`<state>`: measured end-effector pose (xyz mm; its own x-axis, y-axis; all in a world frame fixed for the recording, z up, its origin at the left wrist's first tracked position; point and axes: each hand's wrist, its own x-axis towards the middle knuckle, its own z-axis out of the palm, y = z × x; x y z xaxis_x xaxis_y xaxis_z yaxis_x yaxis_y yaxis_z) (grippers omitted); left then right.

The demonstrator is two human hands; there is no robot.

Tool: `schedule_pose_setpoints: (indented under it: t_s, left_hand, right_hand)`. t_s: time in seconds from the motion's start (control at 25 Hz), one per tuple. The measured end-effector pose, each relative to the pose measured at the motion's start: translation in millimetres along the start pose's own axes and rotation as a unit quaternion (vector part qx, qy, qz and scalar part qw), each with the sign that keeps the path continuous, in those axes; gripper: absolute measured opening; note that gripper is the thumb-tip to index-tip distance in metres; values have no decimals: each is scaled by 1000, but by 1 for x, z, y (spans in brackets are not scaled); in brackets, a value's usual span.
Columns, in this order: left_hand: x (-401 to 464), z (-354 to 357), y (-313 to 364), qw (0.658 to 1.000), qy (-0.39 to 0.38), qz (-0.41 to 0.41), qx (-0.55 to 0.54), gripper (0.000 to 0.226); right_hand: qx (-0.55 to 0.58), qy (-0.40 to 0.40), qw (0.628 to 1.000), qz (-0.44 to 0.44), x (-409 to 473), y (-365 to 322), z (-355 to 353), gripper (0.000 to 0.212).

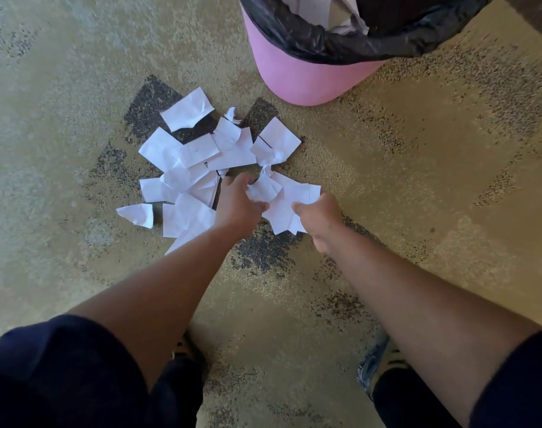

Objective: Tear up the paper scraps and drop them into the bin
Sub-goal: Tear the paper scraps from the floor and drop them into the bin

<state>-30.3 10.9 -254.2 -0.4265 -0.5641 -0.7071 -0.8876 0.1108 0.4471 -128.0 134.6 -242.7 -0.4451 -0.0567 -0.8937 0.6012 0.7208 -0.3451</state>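
Paper scraps (201, 168) lie on the floor (78, 88) at frame centre, below the pink bin (294, 81), and the left hand (237, 202) and right hand (317, 216) both pinch one light, thin held piece (286, 199), probably easiest to tear at its edge.

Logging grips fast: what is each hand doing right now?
Left hand: grips white torn paper scraps.
Right hand: grips the same scraps.
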Motion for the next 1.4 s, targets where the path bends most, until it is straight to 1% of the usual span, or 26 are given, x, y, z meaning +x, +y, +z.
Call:
schedule_pose_setpoints:
  t_s: [0.08,0.16,0.24,0.32,0.44,0.52,0.56,0.64,0.72,0.84,0.96,1.04,1.08,1.12,1.16,1.24,1.32,1.36,1.4]
  left_hand:
    - [3,6,1,1000,-2,27,8,31]
    - [3,9,1,999,-4,43,16,18]
    - [0,10,1,1000,-10,28,3,16]
    - [-2,10,-1,1000,-11,12,-26,16]
    - [-3,6,-6,994,-28,-6,-103,17]
    - [-3,1,-8,983,-63,-24,-169,21]
    - [-5,-1,-8,977,-83,-35,-195,25]
    - [-10,-8,-4,965,-131,-45,-222,36]
    - [-18,-17,5,963,-158,-31,-218,34]
    - [-32,-36,19,969,-141,-19,-203,19]
    - [-48,-59,36,964,-141,18,-223,18]
    - [-62,-78,55,963,-114,55,-238,9]
    - [-70,-88,66,966,-79,83,-230,10]
    - [-79,-98,79,967,-33,122,-221,16]
    - [-89,-109,92,962,15,173,-212,19]
    - [-107,-130,120,932,101,290,-192,23]
    - [-115,-149,146,889,170,393,-162,24]
    - [-113,-157,157,868,194,431,-149,24]
    - [-107,-163,169,850,208,464,-135,24]
  right_hand:
    - [-6,-5,1000,-3,-1,-4,4,18]
    - [3,-15,1000,1,-2,-4,7,20]
    - [11,-12,1000,2,-2,-1,7,23]
    - [14,7,1000,-14,-2,5,5,24]
    - [36,16,997,-64,-3,14,-3,46]
    - [43,8,995,-91,-7,17,-9,49]
    - [51,3,995,-91,-9,17,-12,47]
    - [70,-20,994,-77,-11,16,-18,37]
    - [89,-59,991,-75,-18,12,-25,31]
    - [98,-86,987,-97,-36,4,-34,27]
    - [100,-67,979,-166,-60,-11,-44,22]
    - [108,-41,965,-234,-80,-28,-49,20]
    - [118,-28,955,-270,-92,-38,-51,22]
    - [132,-16,942,-308,-105,-50,-54,24]
    - [148,-5,925,-350,-119,-62,-57,28]
    - [169,26,874,-454,-145,-88,-67,32]
    - [181,46,815,-549,-161,-115,-74,29]
    - [190,52,795,-574,-163,-127,-77,32]
    - [200,56,783,-587,-163,-141,-81,35]
